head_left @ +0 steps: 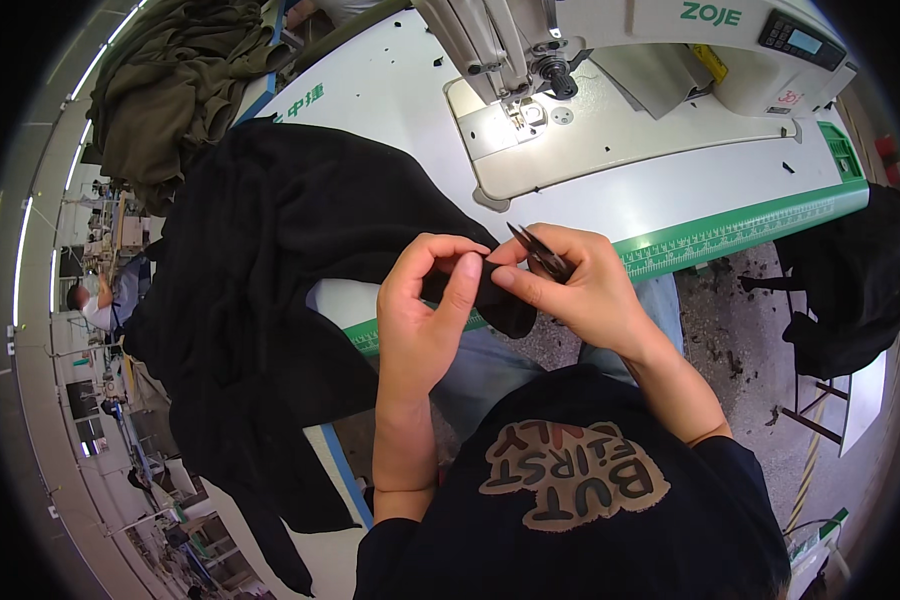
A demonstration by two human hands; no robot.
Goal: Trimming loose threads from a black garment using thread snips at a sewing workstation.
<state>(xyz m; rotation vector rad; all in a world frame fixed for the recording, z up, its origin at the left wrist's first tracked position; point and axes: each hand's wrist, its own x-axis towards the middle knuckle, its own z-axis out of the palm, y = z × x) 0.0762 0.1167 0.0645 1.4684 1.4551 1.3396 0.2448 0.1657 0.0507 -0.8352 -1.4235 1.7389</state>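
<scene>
I view remotely: the left hand (422, 312) has its grip pinched on an edge of the black cloth (270, 240), which spreads across the counter (370, 90) and over its front. The right hand (588, 288) clamps that edge and black snips (554, 265), presumably keeping fingertips free to steady fabric.

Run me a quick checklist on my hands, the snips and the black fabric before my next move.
1. Left hand pinching the black fabric: ok.
2. Dark snips held in the right hand: ok.
3. Snip tips apart from the left fingers: ok.
4. Fabric away from the sewing machine's needle area: ok.
5. White table free of scraps: not ok.
6. Condition of the pinched edge: cannot tell, too dark and small.
</scene>
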